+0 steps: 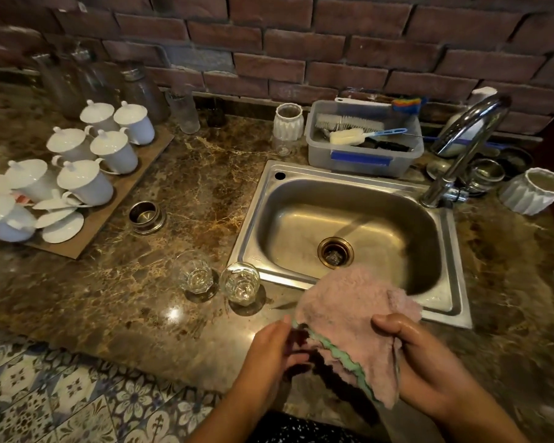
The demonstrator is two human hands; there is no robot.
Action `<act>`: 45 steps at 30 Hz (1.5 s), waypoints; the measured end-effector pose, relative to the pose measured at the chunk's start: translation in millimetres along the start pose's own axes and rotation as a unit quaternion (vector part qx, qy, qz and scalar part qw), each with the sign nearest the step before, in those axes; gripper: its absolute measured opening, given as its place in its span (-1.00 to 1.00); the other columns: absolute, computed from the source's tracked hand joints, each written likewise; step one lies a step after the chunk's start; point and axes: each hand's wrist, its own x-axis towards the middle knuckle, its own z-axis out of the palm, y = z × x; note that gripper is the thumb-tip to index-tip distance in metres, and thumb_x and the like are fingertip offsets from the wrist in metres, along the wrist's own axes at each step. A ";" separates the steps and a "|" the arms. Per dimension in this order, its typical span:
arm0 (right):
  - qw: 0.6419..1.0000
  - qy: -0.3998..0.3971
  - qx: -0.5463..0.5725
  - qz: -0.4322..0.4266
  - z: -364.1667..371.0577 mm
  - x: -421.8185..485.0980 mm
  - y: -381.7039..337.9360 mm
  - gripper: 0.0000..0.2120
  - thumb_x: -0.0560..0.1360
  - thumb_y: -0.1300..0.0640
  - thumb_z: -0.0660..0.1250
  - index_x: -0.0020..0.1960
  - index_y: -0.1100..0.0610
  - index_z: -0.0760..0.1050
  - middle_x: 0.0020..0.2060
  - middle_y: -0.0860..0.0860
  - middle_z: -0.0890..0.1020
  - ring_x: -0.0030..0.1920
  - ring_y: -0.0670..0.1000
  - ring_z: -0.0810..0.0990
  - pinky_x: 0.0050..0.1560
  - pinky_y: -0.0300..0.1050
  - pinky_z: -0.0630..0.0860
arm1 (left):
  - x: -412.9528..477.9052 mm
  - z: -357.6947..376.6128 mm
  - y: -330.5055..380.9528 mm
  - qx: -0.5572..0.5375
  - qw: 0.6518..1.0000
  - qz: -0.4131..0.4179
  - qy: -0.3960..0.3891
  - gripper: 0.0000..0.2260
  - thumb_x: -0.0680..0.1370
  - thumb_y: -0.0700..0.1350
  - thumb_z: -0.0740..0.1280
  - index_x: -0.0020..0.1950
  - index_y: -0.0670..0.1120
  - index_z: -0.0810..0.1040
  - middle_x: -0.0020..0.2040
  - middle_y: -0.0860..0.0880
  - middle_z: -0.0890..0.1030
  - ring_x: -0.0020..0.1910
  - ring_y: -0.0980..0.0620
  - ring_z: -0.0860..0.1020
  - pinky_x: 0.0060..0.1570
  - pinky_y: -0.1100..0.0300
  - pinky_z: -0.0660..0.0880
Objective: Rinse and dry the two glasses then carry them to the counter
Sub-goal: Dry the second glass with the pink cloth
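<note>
Two clear short glasses stand upright side by side on the brown marble counter (135,282), just left of the steel sink (263,193): the left glass (195,276) and the right glass (240,283), close to the sink's front-left corner. A pink cloth (349,318) with a green edge is spread between both hands, in front of the sink. My left hand (269,356) pinches its left edge. My right hand (426,353), wet and shiny, grips its right side. Neither hand touches a glass.
The chrome tap (461,145) rises at the sink's right rear. A plastic tub (363,155) of brushes sits behind the sink. White lidded cups (87,183) crowd a board at the left. A steel cup (146,215) and white ribbed pots (533,190) stand nearby.
</note>
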 end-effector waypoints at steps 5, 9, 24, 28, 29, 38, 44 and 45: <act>0.997 -0.024 -0.048 0.061 -15.2 -5.1 -8.1 -0.04 0.09 0.37 0.65 0.44 0.26 0.36 0.32 0.41 0.49 0.35 0.40 0.47 0.32 0.30 0.45 | 10.3 29.0 42.3 -0.076 0.970 -0.139 -0.182 -0.25 0.48 0.44 0.15 0.19 -0.18 0.70 0.22 -0.28 0.65 0.22 -0.23 0.63 0.28 -0.11 0.48; 0.995 -0.011 -0.060 0.074 -36.5 -9.7 -11.5 -0.12 0.16 0.34 0.62 0.42 0.33 0.37 0.31 0.40 0.51 0.32 0.38 0.51 0.36 0.27 0.44 | 11.9 33.9 43.2 -0.080 0.951 -0.118 -0.275 -0.24 0.29 0.09 0.66 0.37 -0.27 0.54 0.30 -0.35 0.57 0.28 -0.28 0.56 0.33 -0.16 0.47; 0.906 0.282 -0.290 -0.129 -115.9 10.2 26.4 -0.87 0.53 0.32 0.38 0.02 0.13 0.59 -0.09 0.13 0.73 -0.14 -0.03 0.72 -0.17 -0.21 0.62 | 41.7 48.2 -39.4 0.194 0.971 0.061 -0.123 -0.80 0.57 -0.37 0.34 0.11 -0.15 0.66 0.06 -0.19 0.73 0.04 -0.15 0.69 0.02 0.05 0.63; 0.773 0.320 -0.526 -0.152 -139.8 23.1 36.3 -0.83 0.49 0.15 0.46 -0.11 -0.03 0.47 -0.19 -0.14 0.63 -0.16 -0.09 0.62 -0.29 -0.32 0.41 | 52.7 40.5 -57.8 0.384 0.913 0.112 -0.084 -0.90 0.53 -0.23 0.43 -0.04 -0.03 0.62 -0.13 -0.01 0.71 -0.07 -0.08 0.69 -0.06 0.08 0.62; 0.734 0.327 -0.576 -0.148 -144.0 25.1 37.7 -0.81 0.49 0.08 0.46 -0.13 -0.05 0.43 -0.24 -0.16 0.58 -0.21 -0.13 0.57 -0.32 -0.30 0.36 | 54.6 38.4 -59.8 0.435 0.889 0.127 -0.064 -0.90 0.52 -0.19 0.44 -0.08 0.00 0.58 -0.19 0.07 0.66 -0.13 -0.01 0.66 -0.13 0.19 0.55; 0.486 0.302 -0.799 -0.187 -154.9 20.7 37.8 -0.32 0.49 -0.06 0.41 0.52 0.08 0.24 0.43 0.07 0.36 0.40 0.06 0.39 0.37 -0.09 0.38 | 57.5 17.1 -60.8 0.644 0.719 0.261 -0.031 -0.69 0.55 -0.11 0.42 0.27 -0.07 0.50 0.19 -0.05 0.50 0.15 -0.04 0.49 0.14 0.09 0.48; 0.390 0.167 -0.889 -0.172 -173.8 25.3 58.1 -0.29 0.58 -0.24 0.10 0.59 0.03 -0.07 0.59 0.02 0.03 0.60 0.09 0.00 0.57 0.13 -0.03 | 59.9 33.3 -80.1 0.760 0.514 0.380 -0.117 -0.42 0.60 0.15 0.15 0.57 -0.06 0.22 0.57 -0.06 0.32 0.55 -0.09 0.29 0.47 -0.11 0.26; 0.381 0.156 -0.897 -0.160 -177.0 25.3 60.5 -0.29 0.59 -0.27 0.04 0.59 0.06 -0.06 0.60 0.05 0.02 0.60 0.11 -0.01 0.53 0.14 -0.08 | 61.4 32.2 -83.1 0.782 0.489 0.363 -0.132 -0.38 0.61 0.18 0.09 0.61 -0.06 0.13 0.63 -0.07 0.20 0.60 -0.10 0.17 0.49 -0.15 0.13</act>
